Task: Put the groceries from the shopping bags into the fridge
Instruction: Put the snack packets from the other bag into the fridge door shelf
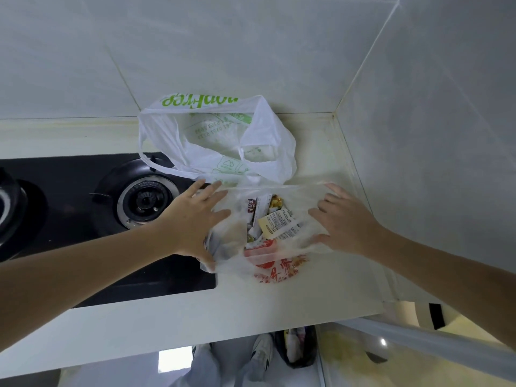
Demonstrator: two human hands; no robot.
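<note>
White bag, green lettering

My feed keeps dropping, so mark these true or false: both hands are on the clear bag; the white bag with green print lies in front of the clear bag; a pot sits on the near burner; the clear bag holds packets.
1. Both hands are on the clear bag: true; left hand and right hand, fingers spread.
2. False; the white bag lies behind it, by the wall.
3. False; the burner is bare.
4. True; packets show inside.
</note>
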